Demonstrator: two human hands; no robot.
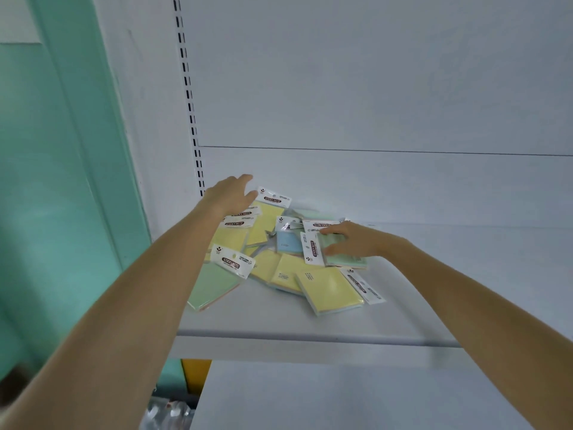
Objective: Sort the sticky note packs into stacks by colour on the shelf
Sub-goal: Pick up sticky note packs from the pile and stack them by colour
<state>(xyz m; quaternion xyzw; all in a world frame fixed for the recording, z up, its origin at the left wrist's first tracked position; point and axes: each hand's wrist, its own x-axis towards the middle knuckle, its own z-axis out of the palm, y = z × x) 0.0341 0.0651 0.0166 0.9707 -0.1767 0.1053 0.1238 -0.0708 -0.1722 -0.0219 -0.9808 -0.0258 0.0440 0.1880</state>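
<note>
Forearms (130, 305) flank jumbled packs (279, 268); left fingers (248, 179) open, right fingers (330, 230) gripping green pack (345, 261).

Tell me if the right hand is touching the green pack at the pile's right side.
Touching. The head view shows the right hand clasping the green pack with fingers and thumb, no gap.

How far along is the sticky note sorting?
Barely begun. Done: nothing; yellow, green and blue packs lie in one mixed heap on the shelf, with no colour stacks. In hand: the right hand holds a green pack at the heap's right side, while the left hand hovers open over the back. Left: every stack.
</note>
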